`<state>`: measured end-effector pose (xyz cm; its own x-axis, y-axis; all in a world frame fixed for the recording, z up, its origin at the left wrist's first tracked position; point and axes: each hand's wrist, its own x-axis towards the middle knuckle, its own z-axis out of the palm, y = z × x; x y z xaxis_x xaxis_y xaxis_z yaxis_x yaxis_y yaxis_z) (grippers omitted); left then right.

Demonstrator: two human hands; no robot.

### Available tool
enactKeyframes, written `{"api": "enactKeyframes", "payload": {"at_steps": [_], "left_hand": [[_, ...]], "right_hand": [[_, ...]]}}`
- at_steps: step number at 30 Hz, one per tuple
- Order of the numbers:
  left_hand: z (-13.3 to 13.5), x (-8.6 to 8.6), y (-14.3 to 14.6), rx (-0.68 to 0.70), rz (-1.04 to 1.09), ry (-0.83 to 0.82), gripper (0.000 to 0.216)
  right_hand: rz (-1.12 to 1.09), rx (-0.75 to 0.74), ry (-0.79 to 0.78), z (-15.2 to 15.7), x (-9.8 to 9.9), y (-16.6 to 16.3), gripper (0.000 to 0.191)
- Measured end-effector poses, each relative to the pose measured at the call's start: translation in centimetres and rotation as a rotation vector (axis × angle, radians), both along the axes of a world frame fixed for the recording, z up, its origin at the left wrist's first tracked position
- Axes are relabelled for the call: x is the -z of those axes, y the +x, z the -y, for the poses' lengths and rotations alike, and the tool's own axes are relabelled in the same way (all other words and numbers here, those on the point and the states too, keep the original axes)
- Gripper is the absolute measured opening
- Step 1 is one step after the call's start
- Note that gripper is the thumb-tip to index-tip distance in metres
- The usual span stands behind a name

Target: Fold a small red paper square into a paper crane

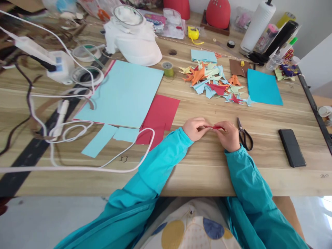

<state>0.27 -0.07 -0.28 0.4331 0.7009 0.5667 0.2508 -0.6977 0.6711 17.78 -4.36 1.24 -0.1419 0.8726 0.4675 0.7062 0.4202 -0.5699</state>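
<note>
Between my two hands is a small piece of folded red paper [215,127], seen almost edge-on. My left hand [196,128] pinches its left end, and my right hand [228,135] pinches the right end. Both hands are closed just above the table. Black-handled scissors [245,135] lie right beside my right hand. Red paper sheets [162,116] rest to the left of my left hand. Beyond the hands is a pile of folded paper cranes [209,77] in orange, blue, green and red. How the held paper is folded is mostly hidden by my fingers.
Large light blue sheets [124,93] and cut strips [100,140] lie at left, with a white cable [153,138] looping near my left sleeve. A black phone [292,148] lies at right. Farther back are blue square paper [264,86], a thread spool [167,69] and a yellow tape measure [193,33].
</note>
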Motion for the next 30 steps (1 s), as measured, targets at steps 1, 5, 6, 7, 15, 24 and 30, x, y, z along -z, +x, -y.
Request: {"api": "enactKeyframes", "payload": {"at_steps": [1, 5, 6, 7, 15, 24, 30], "left_hand": [[0.03, -0.03, 0.06, 0.007, 0.009, 0.009, 0.019], [0.2, 0.08, 0.47, 0.057, -0.006, 0.059, 0.021], [0.25, 0.16, 0.58, 0.061, -0.005, 0.062, 0.02], [0.28, 0.23, 0.68, 0.056, 0.003, 0.059, 0.019], [0.13, 0.26, 0.65, 0.069, 0.04, 0.034, 0.02], [0.1, 0.04, 0.38, 0.05, 0.032, 0.031, 0.016], [0.27, 0.17, 0.52, 0.063, -0.024, 0.072, 0.019]], "right_hand": [[-0.001, 0.01, 0.002, 0.01, 0.02, -0.01, 0.005], [0.005, 0.026, 0.009, 0.08, 0.17, -0.05, 0.003], [0.006, 0.024, 0.01, 0.08, 0.22, -0.05, 0.004], [0.007, 0.018, 0.011, 0.08, 0.26, -0.06, 0.004], [-0.086, 0.002, -0.079, 0.13, 0.13, -0.17, 0.011], [-0.128, -0.062, -0.123, -0.06, -0.36, -0.06, 0.007], [-0.046, -0.107, -0.094, -0.11, -0.18, -0.06, 0.008]]}}
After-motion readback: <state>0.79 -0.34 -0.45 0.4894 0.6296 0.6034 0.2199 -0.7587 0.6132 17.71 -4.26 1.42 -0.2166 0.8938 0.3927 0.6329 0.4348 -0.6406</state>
